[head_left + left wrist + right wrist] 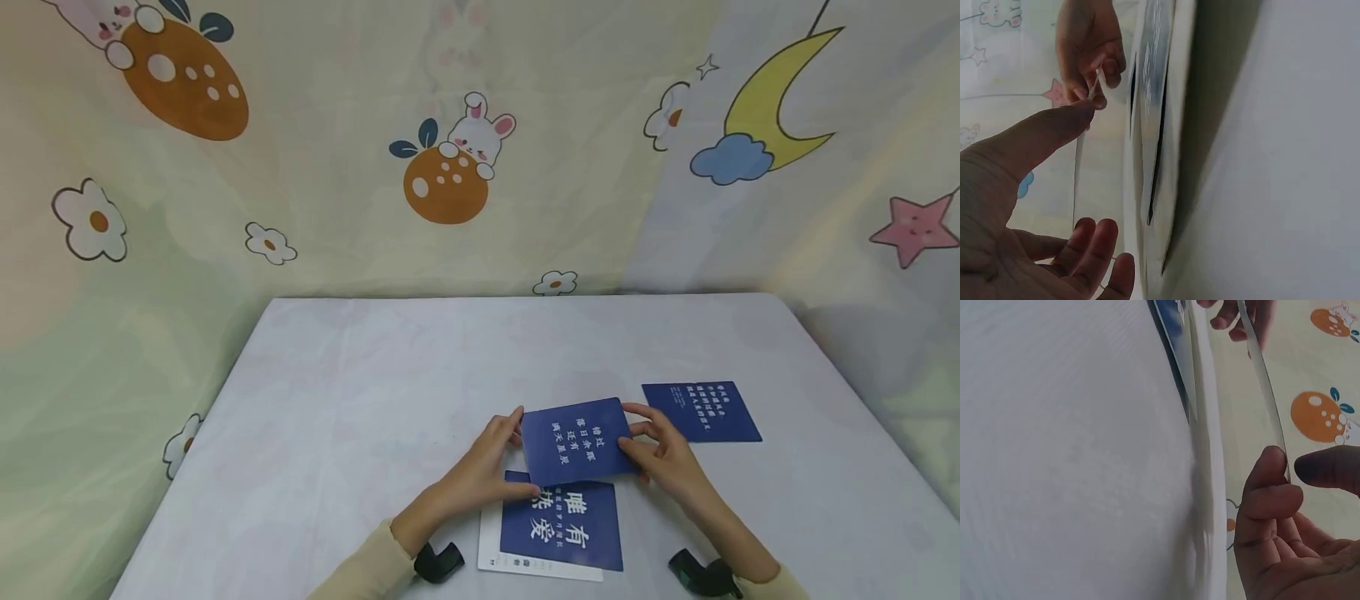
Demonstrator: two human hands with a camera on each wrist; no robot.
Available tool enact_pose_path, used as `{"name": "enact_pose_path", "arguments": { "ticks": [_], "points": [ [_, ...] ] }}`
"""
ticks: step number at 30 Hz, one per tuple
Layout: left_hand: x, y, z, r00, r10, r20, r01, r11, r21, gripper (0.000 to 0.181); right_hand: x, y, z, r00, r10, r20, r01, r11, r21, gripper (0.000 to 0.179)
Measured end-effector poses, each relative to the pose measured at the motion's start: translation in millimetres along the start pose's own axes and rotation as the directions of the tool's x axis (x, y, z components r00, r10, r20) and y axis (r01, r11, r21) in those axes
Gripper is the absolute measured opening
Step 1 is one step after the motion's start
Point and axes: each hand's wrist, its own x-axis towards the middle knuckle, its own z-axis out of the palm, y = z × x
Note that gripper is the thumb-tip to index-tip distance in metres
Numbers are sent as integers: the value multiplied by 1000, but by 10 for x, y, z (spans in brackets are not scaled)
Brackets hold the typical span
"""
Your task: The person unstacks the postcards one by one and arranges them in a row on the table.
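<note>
A dark blue card with white vertical writing is held up, slightly tilted, between both hands. At its left edge, my left hand spans the card, with the thumb near the lower corner and the fingers at the upper one. The right hand pinches the right edge, thumb on the printed face and fingers behind. Just below lies another blue card with larger white characters, partly covered by the held card and left thumb. It rests on a white card. Both wrist views show the held card nearly edge-on.
A third blue card with white writing lies on the white-covered table, beyond the right hand. A patterned cloth backdrop hangs behind the table. Dark wrist devices are at both wrists.
</note>
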Motion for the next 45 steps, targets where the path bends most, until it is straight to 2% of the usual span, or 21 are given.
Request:
{"name": "enact_pose_path", "arguments": {
  "ticks": [5, 10, 16, 22, 27, 31, 40, 45],
  "points": [
    [99, -13, -7, 1000, 6, 2, -6, 1000, -30, 108, 5, 14, -39, 998, -5, 64, 3, 1000, 23, 67],
    [171, -29, -6, 1000, -8, 22, 9, 998, -62, 108, 4, 25, -72, 995, -5, 103, 6, 1000, -15, 78],
    [240, -45, 19, 999, -34, 13, 35, 996, -82, 108, 3, 47, -94, 996, 2, 85, 2, 999, -47, 80],
    [318, -66, 57, 998, -60, -9, 59, 993, -98, 105, -8, 81, -119, 998, -9, 68, 11, 1000, -26, 75],
    [371, -51, 66, 996, -81, -24, 78, 991, -113, 100, -7, 123, -142, 999, -50, 4, 50, 996, -67, 63],
    [410, -30, 68, 994, -99, -36, 95, 989, -110, 100, -6, 136, -161, 998, -54, -33, 51, 995, -86, 58],
    [446, 43, 46, 996, -79, -37, 76, 995, -72, 100, -4, 154, -213, 991, -130, -32, 127, 988, -84, 57],
    [474, 90, 38, 998, -56, -31, 54, 996, -65, 100, -11, 167, -234, 989, -141, -42, 137, 987, -84, 55]
  ]
}}
